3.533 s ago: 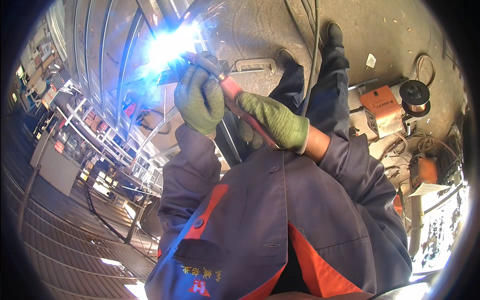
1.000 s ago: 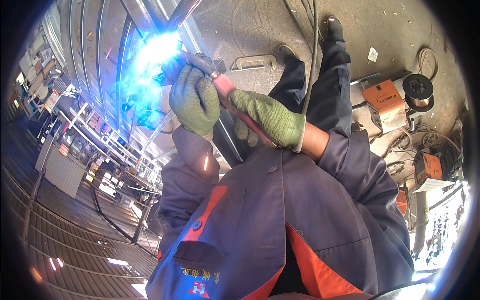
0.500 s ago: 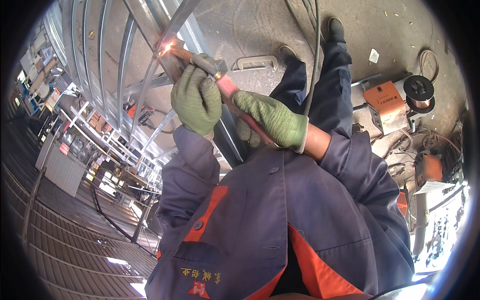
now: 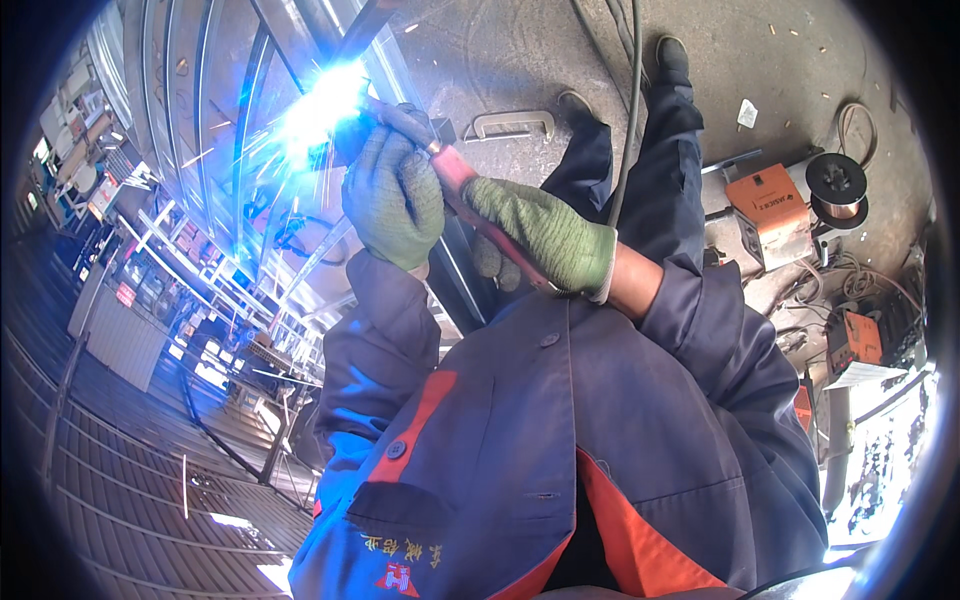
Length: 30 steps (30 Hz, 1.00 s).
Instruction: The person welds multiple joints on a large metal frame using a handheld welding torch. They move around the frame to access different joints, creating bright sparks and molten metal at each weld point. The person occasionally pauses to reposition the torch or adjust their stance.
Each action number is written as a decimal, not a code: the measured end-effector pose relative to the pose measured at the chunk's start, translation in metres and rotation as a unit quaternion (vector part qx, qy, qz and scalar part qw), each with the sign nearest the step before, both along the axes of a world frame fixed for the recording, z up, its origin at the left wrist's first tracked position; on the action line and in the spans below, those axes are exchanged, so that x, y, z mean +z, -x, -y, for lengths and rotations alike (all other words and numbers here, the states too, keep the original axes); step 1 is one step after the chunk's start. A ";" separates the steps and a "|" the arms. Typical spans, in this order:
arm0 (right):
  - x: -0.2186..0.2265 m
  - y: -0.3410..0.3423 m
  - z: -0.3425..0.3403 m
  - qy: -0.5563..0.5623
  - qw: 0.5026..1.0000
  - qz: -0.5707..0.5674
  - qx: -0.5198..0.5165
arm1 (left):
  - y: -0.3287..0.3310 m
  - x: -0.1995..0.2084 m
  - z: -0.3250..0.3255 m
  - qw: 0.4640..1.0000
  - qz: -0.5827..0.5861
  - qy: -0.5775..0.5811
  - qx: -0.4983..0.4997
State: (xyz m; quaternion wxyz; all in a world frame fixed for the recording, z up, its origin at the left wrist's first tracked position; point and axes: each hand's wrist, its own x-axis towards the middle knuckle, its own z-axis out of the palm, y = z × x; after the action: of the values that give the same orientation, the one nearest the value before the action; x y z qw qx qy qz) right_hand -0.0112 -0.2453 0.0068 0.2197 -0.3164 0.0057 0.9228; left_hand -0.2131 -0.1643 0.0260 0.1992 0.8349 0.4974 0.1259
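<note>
In my green-gloved right hand (image 4: 545, 238) is the red handle of a welding torch (image 4: 454, 168), with the fingers wrapped round it. My left hand (image 4: 393, 200), gloved the same way, is closed around the torch's neck nearer the tip. A brilliant blue-white arc (image 4: 330, 105) burns at the tip and throws sparks down to the left. Its glare hides the nozzle end and the joint. The arc sits on a metal frame of square tubes (image 4: 365, 30) and curved bars.
A grey metal handle-shaped piece (image 4: 512, 124) lies on the concrete floor beyond my hands. A dark cable (image 4: 634, 110) runs past my legs. To the right stand an orange machine (image 4: 770, 205), a wire spool (image 4: 837, 185) and coiled hoses. Curved metal bars (image 4: 205, 130) fill the left.
The small orange glow at the torch tip has become a bright blue-white arc with flying sparks. Blue light now falls on my left sleeve. Both hands stay nearly in place.
</note>
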 end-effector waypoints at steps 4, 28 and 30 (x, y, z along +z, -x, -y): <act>0.005 -0.006 -0.007 -0.021 0.999 0.014 0.023 | -0.001 -0.001 0.000 1.000 0.003 -0.020 -0.004; -0.001 0.001 0.002 0.005 0.999 -0.036 -0.030 | 0.000 -0.001 0.000 0.999 0.047 0.000 0.012; -0.004 0.001 0.006 0.050 0.996 -0.068 -0.039 | -0.001 0.000 -0.001 1.000 0.029 -0.003 0.011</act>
State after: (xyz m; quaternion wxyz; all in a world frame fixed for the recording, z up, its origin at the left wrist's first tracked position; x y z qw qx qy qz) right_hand -0.0124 -0.2510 0.0027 0.2387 -0.2630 0.0797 0.9314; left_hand -0.2119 -0.1636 0.0261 0.2095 0.8259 0.5004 0.1538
